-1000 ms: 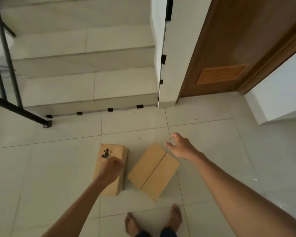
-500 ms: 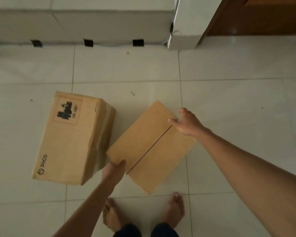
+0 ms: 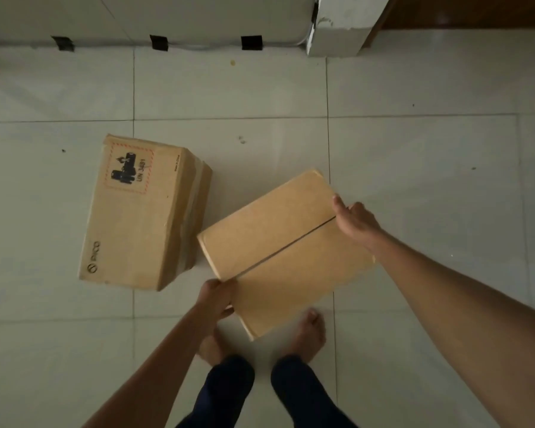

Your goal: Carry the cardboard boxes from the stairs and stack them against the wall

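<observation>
A plain cardboard box [image 3: 284, 251] with a seam across its top is turned diagonally over the tiled floor in front of my bare feet. My left hand [image 3: 218, 298] grips its near left edge, fingers curled under it. My right hand [image 3: 354, 222] grips the far right edge at the seam's end. To its left a taller cardboard box [image 3: 139, 217] with a battery warning label and a small logo stands on the floor, untouched.
The bottom stair step [image 3: 142, 17] runs along the top, with black tape patches [image 3: 159, 42] at its base. A white wall corner [image 3: 340, 29] and a brown door stand at the top right. My feet [image 3: 306, 335] are just behind the plain box.
I have bent lower, so both boxes look larger. Both hands have closed on opposite edges of the plain box, which now seems raised a little and covers part of my feet.
</observation>
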